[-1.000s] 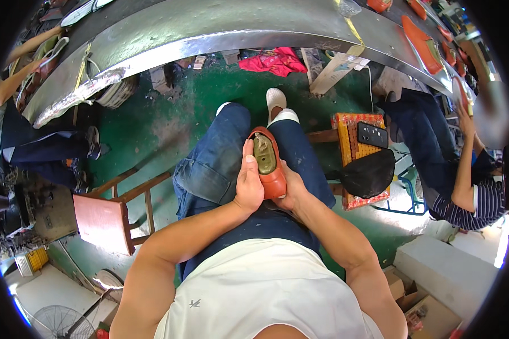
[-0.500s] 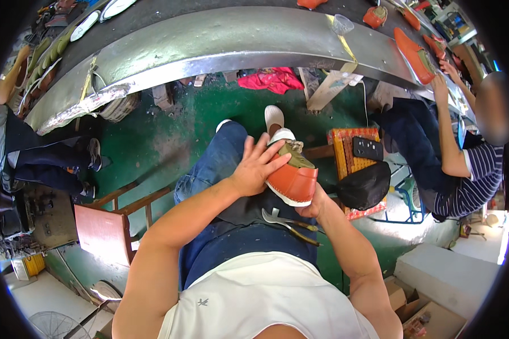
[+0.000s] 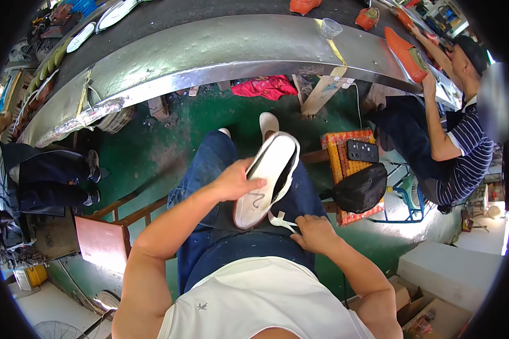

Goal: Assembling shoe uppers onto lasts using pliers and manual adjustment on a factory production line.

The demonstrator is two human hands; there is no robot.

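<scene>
One right hand (image 3: 316, 233), fingers curled on a white strap end at the lap. One left hand (image 3: 236, 181), clamped round one white shoe (image 3: 267, 179), smooth pale sole upward, over blue denim knees. One woven orange stool (image 3: 345, 169) just beside, carrying one black pouch (image 3: 361, 189). Green floor open beyond. One curved metal bench (image 3: 220, 48), three orange shoes (image 3: 406, 46) along it.

The left hand's (image 3: 234, 182) fingers (image 3: 253, 183) hide part of the white rubber shoe sole (image 3: 266, 179) — its upper faces away; the right hand's (image 3: 315, 233) fingertips are tucked out of sight.
</scene>
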